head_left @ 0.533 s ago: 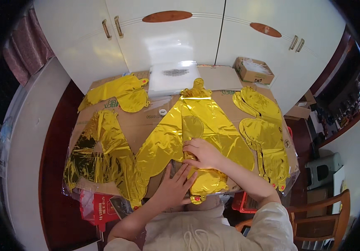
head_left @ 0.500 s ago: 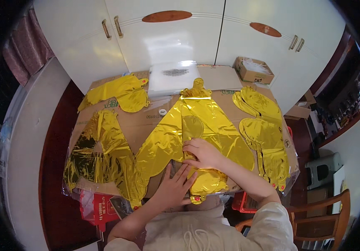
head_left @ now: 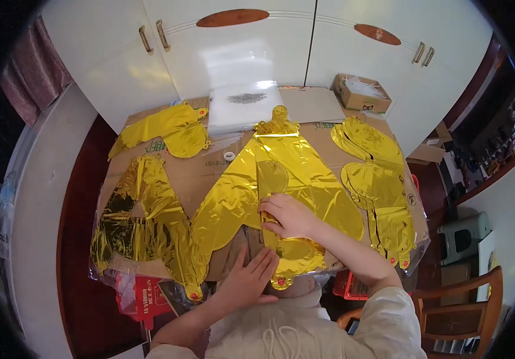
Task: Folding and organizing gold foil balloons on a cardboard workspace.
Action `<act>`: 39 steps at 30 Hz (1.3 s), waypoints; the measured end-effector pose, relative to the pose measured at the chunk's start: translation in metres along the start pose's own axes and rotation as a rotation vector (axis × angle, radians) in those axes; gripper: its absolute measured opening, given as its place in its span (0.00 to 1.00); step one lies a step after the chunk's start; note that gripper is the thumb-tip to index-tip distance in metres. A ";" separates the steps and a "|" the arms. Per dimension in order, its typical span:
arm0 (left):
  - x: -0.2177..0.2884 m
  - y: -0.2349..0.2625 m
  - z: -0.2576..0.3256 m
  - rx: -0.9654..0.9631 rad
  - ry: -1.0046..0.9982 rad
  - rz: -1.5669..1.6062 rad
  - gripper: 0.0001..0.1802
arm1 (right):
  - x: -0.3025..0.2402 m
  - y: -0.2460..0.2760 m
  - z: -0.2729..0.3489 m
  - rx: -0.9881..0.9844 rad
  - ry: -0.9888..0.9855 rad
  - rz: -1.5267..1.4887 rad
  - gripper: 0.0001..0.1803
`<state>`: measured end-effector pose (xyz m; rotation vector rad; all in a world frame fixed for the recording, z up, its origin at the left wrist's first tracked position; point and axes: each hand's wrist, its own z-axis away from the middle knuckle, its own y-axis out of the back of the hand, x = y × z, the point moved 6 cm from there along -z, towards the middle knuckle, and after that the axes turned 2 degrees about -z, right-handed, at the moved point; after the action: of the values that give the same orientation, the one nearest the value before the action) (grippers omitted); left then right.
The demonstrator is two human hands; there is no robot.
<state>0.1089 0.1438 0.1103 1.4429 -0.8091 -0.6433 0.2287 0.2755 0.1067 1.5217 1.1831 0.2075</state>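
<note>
On cardboard point(head_left: 185, 176) before white cabinets point(head_left: 251, 51), gold foil point(head_left: 308, 173), left hand point(head_left: 248, 280) unclenched, right hand point(head_left: 290, 218) atop, grip unclear

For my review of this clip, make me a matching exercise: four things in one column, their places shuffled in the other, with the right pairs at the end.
Column 1
1. open box
2. right hand
3. small white ring
4. left hand

Column 2
A. lowest of the four in the picture
B. at the back right, by the white cabinet
C. on bare cardboard, left of the upper part of the central gold foil piece
D. on top of the central gold foil piece

Right pairs: 1-B, 2-D, 3-C, 4-A
</note>
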 end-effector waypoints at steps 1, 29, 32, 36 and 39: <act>0.003 -0.001 0.003 -0.002 -0.016 -0.018 0.48 | 0.000 0.000 0.000 -0.006 -0.005 -0.002 0.21; -0.091 0.016 -0.038 0.131 0.149 -0.029 0.25 | -0.002 0.005 -0.001 0.019 -0.053 -0.026 0.24; -0.093 0.018 -0.042 0.117 0.179 -0.041 0.23 | -0.004 0.006 -0.001 0.039 -0.035 -0.028 0.24; -0.094 0.019 -0.043 0.174 0.188 -0.005 0.21 | -0.001 0.002 0.000 0.021 -0.030 -0.007 0.24; -0.096 0.014 -0.042 0.217 0.179 -0.002 0.20 | -0.003 0.003 0.001 0.093 0.049 0.065 0.21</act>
<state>0.0845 0.2463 0.1177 1.6721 -0.7530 -0.4295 0.2296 0.2728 0.1101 1.6460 1.1962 0.2374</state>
